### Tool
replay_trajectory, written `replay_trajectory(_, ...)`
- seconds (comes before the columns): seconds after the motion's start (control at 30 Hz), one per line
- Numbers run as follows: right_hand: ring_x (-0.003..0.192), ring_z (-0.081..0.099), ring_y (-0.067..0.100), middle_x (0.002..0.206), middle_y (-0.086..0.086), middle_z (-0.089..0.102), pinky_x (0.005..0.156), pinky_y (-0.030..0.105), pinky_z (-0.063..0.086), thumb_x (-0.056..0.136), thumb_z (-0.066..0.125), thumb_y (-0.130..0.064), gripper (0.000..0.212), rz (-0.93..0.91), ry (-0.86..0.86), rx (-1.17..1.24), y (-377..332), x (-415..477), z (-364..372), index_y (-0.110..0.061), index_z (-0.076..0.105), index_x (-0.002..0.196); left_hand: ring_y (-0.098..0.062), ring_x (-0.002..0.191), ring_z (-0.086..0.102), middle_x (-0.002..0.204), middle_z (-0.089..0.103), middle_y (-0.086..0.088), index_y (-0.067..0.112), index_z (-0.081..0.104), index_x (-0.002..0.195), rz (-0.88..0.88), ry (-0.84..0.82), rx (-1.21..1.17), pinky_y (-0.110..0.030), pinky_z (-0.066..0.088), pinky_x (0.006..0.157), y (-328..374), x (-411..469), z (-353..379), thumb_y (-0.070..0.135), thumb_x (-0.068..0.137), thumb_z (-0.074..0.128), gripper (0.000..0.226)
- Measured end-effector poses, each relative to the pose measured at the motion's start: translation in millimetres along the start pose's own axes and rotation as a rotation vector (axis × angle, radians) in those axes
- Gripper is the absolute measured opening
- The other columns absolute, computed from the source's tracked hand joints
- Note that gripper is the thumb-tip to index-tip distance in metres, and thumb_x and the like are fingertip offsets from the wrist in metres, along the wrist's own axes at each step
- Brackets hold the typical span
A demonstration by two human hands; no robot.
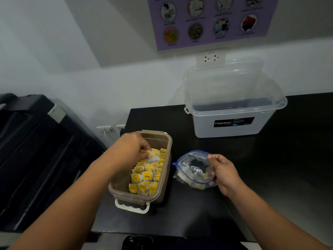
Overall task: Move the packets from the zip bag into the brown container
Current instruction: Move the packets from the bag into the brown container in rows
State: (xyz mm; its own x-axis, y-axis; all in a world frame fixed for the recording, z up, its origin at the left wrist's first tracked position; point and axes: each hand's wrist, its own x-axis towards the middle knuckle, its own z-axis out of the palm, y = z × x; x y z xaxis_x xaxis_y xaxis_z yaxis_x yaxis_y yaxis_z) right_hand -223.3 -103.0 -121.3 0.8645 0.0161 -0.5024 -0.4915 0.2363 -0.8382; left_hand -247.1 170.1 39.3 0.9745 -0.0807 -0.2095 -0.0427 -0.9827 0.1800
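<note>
1. Two bare hands worked over a black tabletop; the left hand hung above the far half of the brown container, and the right hand was at the zip bag.
2. The left fingers were curled and pinched one pale tea packet, which was just above the rows already inside.
3. Many yellow-labelled tea packets stood packed in rows along the right side of the brown container; its left side showed bare floor.
4. A white latch hung at the container's near end.
5. The zip bag lay on the tabletop just right of the container, with its blue-edged mouth gaping upward.
6. The right fingers were curled round the bag's right rim and gripped it.
7. A few packets remained at the bag's near bottom, blurred through the plastic.
8. Farther back and to the right stood a clear Megabox storage box, open, with its clear lid leaning upright behind it against the wall.
9. A white wall socket sat above the lid, and a purple poster with round pictures hung higher still.
10. A black machine stood left of the tabletop.
</note>
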Motion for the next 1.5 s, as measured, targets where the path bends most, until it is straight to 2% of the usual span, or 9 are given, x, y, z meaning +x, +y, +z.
replay_trajectory(0.13,0.041,0.056,0.0,0.053,-0.008,0.063,0.044,0.019,0.046,0.107,0.057,-0.017,0.016,0.001,-0.003,0.0,-4.6,-2.2,4.4,-0.008,0.065,0.097,-0.006,0.085,0.059,0.103,0.072,0.008,0.028,0.075,0.107,-0.006,-0.218,0.258,-0.021,0.043,0.075,-12.4,2.0,9.4,0.033,0.091,0.071,0.018)
replay_trajectory(0.33,0.042,0.057,0.001,0.052,-0.009,0.063,0.047,0.023,0.047,0.106,0.057,-0.02,0.014,0.034,-0.028,0.004,-7.8,-6.3,6.4,-0.01,0.066,0.1,-0.022,0.095,0.065,0.093,0.067,-0.001,0.021,0.071,0.096,0.069,-0.401,0.532,-0.028,0.047,0.078,-15.0,1.4,33.3,0.016,0.093,0.057,0.015)
replay_trajectory(0.43,0.042,0.057,0.0,0.05,-0.01,0.061,0.052,0.025,0.046,0.106,0.057,-0.019,0.014,0.031,-0.036,0.006,-7.4,-6.1,4.9,-0.008,0.065,0.103,-0.027,0.108,0.065,0.115,0.068,-0.01,0.012,0.071,0.111,0.078,-0.499,0.581,-0.032,0.049,0.089,-15.4,1.3,44.7,0.01,0.094,0.055,0.023)
replay_trajectory(0.57,0.042,0.058,0.001,0.05,-0.009,0.062,0.051,0.025,0.047,0.106,0.057,-0.019,0.014,0.029,-0.035,0.014,-7.1,-5.3,3.7,-0.007,0.065,0.105,-0.032,0.111,0.063,0.12,0.066,-0.015,0.007,0.071,0.111,0.083,-0.588,0.553,-0.035,0.048,0.094,-16.1,3.8,55.7,0.008,0.093,0.059,0.022)
replay_trajectory(0.83,0.048,0.063,0.003,0.068,-0.002,0.07,0.05,0.025,0.05,0.105,0.059,-0.022,0.016,0.036,-0.03,0.023,-1.7,-1.0,3.5,-0.01,0.067,0.099,-0.02,0.097,0.063,0.12,0.068,-0.006,0.011,0.073,0.115,0.053,-0.63,0.522,-0.028,0.048,0.082,-22.0,6.8,48.6,0.007,0.091,0.063,0.026)
replay_trajectory(1.03,0.065,0.073,0.012,0.088,0.009,0.077,0.062,0.033,0.056,0.105,0.06,-0.022,0.015,0.045,-0.032,0.029,-3.2,-0.4,6.0,-0.009,0.069,0.105,-0.029,0.1,0.066,0.12,0.068,-0.013,0.009,0.074,0.113,0.039,-0.677,0.492,-0.03,0.049,0.084,-19.0,9.2,56.0,0.002,0.09,0.063,0.026)
replay_trajectory(1.2,0.049,0.066,0.005,0.07,0.0,0.073,0.048,0.025,0.052,0.106,0.058,-0.02,0.015,0.051,-0.034,0.029,-4.7,-2.9,5.0,-0.008,0.067,0.105,-0.016,0.055,0.046,0.113,0.067,-0.023,-0.001,0.071,0.108,0.064,-0.637,0.421,-0.013,0.038,0.045,-17.1,13.2,61.7,-0.006,0.087,0.06,0.024)
replay_trajectory(1.33,0.052,0.068,0.007,0.073,0.002,0.075,0.049,0.025,0.053,0.106,0.058,-0.021,0.017,0.063,-0.039,0.029,-3.5,-3.1,4.4,-0.006,0.067,0.108,-0.024,0.072,0.055,0.09,0.061,-0.013,0.003,0.071,0.092,0.019,-0.646,0.419,-0.027,0.046,0.06,-21.9,13.9,62.7,-0.004,0.084,0.065,0.013)
replay_trajectory(1.5,0.047,0.064,0.005,0.071,0.001,0.073,0.049,0.026,0.052,0.106,0.057,-0.02,0.015,0.067,-0.048,0.037,-3.6,-4.2,5.2,-0.008,0.066,0.104,-0.018,0.079,0.062,0.097,0.073,-0.007,0.009,0.075,0.094,0.011,-0.612,0.39,-0.028,0.054,0.075,-29.7,17.3,58.5,0.004,0.083,0.069,0.014)
